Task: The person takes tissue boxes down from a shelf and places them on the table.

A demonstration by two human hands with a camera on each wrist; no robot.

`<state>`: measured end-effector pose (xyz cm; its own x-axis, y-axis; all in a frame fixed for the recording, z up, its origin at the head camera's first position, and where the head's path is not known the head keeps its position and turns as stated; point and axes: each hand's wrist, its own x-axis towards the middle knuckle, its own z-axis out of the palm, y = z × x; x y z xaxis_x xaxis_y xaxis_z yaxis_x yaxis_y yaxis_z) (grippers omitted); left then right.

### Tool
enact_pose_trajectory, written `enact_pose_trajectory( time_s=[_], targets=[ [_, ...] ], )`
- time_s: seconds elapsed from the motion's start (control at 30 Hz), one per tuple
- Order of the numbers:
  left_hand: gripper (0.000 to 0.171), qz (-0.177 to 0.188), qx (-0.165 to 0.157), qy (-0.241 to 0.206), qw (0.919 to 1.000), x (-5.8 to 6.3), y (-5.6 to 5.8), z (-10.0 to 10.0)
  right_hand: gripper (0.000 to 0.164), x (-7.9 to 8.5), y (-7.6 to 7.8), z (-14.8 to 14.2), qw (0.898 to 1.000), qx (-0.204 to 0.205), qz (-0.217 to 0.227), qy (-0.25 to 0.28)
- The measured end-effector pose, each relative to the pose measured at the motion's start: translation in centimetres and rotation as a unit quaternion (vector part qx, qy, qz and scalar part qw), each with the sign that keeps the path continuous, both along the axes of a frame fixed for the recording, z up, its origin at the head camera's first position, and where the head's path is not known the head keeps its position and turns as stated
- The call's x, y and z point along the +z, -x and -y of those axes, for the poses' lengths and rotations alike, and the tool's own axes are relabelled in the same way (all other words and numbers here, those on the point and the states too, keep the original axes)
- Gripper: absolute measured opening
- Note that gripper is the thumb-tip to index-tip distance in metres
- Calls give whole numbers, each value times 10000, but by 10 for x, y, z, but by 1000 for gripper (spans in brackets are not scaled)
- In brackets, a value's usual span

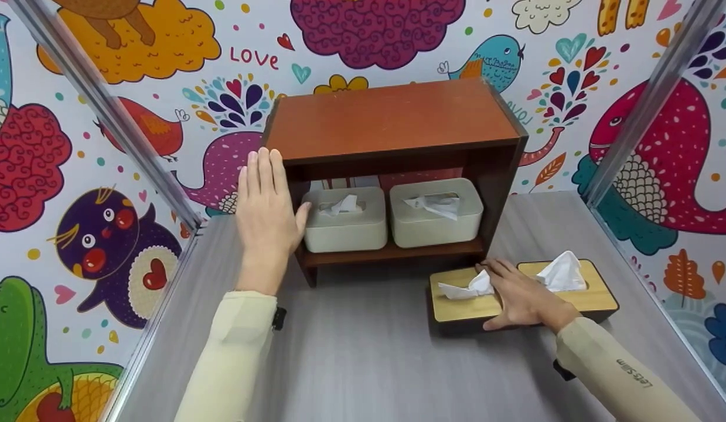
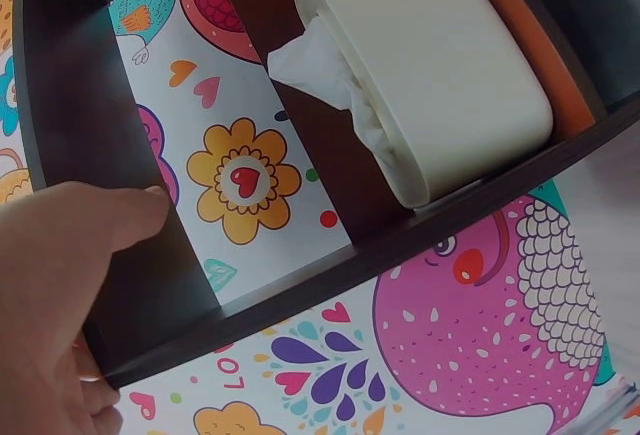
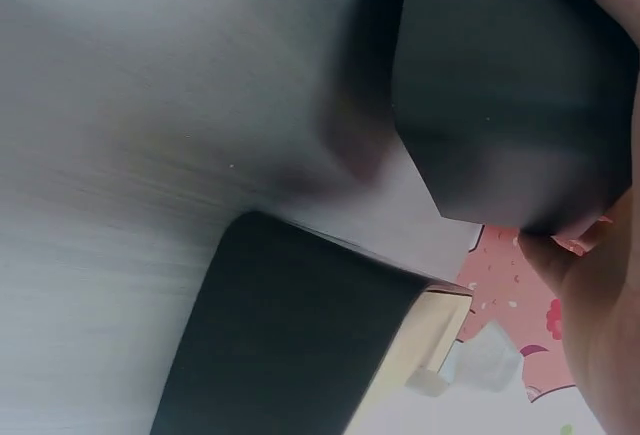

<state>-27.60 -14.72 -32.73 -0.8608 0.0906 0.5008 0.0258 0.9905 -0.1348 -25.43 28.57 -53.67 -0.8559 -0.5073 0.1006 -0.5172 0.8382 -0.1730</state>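
My left hand [image 1: 266, 205] stands flat with straight fingers beside the left edge of a brown wooden shelf [image 1: 392, 120]. Its thumb [image 2: 120, 217] shows against the dark shelf frame in the left wrist view. My right hand [image 1: 524, 296] reaches over a tissue box [image 1: 465, 305] with a light wooden lid and dark sides, gripping it across its width; a white tissue sticks out. The right wrist view has that box's dark side [image 3: 510, 95] between thumb and fingers. Just right of it stands a second wooden-lidded tissue box [image 1: 597, 290], partly behind my hand.
Two cream tissue boxes, a left one [image 1: 345, 231] and a right one [image 1: 438, 223], sit side by side on the shelf's lower board [image 1: 392, 253]. The shelf stands at the back of a grey table [image 1: 363, 351], before a wall with cartoon prints [image 1: 245, 23]. Metal posts [image 1: 638, 111] flank it.
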Motion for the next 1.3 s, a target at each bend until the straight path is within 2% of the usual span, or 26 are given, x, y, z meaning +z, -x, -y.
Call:
enact_pose_trajectory(
  time_s=[0.53,1.07,1.3],
  targets=[
    [98,-33,10,-29,10000,0,-1,0,121,-10,0,-7,9990,113,-136,-415],
    [98,-43,-14,-56,10000,-1,-1,0,119,-15,-1,-12,9989,31,269,-388],
    [98,-29,-28,-57,10000,-1,-1,1,120,-17,-1,-14,9986,-23,469,-225]
  ],
)
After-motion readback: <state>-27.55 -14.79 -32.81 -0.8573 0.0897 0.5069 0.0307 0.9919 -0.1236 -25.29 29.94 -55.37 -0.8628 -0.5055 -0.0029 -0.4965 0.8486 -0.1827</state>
